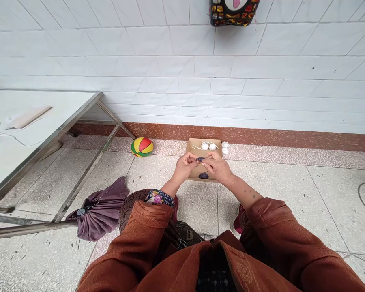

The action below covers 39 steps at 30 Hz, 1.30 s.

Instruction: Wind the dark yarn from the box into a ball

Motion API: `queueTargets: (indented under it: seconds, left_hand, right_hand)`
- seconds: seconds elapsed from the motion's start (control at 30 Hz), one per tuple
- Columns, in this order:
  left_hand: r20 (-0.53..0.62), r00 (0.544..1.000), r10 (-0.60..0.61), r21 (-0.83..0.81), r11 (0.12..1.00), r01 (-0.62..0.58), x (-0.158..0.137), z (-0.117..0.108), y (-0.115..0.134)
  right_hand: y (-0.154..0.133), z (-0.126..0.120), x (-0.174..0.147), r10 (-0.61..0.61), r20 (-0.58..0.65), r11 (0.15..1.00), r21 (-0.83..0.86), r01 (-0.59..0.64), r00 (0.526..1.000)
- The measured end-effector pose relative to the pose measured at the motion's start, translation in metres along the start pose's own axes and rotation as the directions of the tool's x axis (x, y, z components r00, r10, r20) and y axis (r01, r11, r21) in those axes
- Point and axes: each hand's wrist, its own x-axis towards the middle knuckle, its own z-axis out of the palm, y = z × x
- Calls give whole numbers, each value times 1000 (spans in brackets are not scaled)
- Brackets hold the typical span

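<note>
Over a shallow cardboard box (195, 151) on the floor, my left hand (184, 167) and my right hand (218, 167) meet, fingertips pinched close together. Between them is a small bundle of dark yarn (200, 159), gripped from both sides and partly covered by the fingers. A dark ball of yarn (203, 175) lies in the near part of the box, just below my hands. Two white yarn balls (205, 145) with loose ends sit at the far end of the box. More white balls (225, 144) rest on the floor against its right side.
To the left stands a metal-framed table (63, 117) with a pale flat object (28, 117) and a cord on top. A folded purple umbrella (101, 211) hangs by its lower bar. A colourful ball (142, 147) lies near the tiled wall (194, 85). Dark cable (360, 194) curls at right.
</note>
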Motion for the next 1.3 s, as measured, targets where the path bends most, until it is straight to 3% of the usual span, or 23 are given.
queueTargets:
  seconds: [0.23,0.43,0.6,0.77,0.9,1.03,1.17,1.23,1.3]
  left_hand:
    - [56,998,-38,-107,993,44,-2,3,-1]
    - [7,998,-56,-184,981,56,-2,5,-6]
    - [-71,997,25,-68,997,-30,4,3,-7]
    - [-96,991,89,51,995,-84,9,2,-5]
    - [35,997,65,88,994,-68,5,9,-2]
    - [205,978,25,-11,1000,-24,7,18,11]
    - [217,974,59,-160,987,-24,27,20,25]
    - [166,984,56,-206,978,-21,38,19,24]
    - [100,994,42,-219,976,-20,44,18,19]
  right_hand:
    - [5,5,-1,-24,-74,991,128,34,997]
    - [7,7,-1,-43,-68,989,140,52,997]
    - [1,4,-4,-13,-80,994,112,22,997]
    - [-13,-17,3,-148,60,978,160,137,987]
    - [-13,-37,19,-41,-106,980,191,61,993]
    - [10,-36,31,151,-242,965,248,-90,958]
    - [33,-18,30,317,-155,928,254,-273,936]
    - [34,-9,25,283,-66,942,210,-263,957]
    - [28,-4,19,177,35,969,169,-180,984]
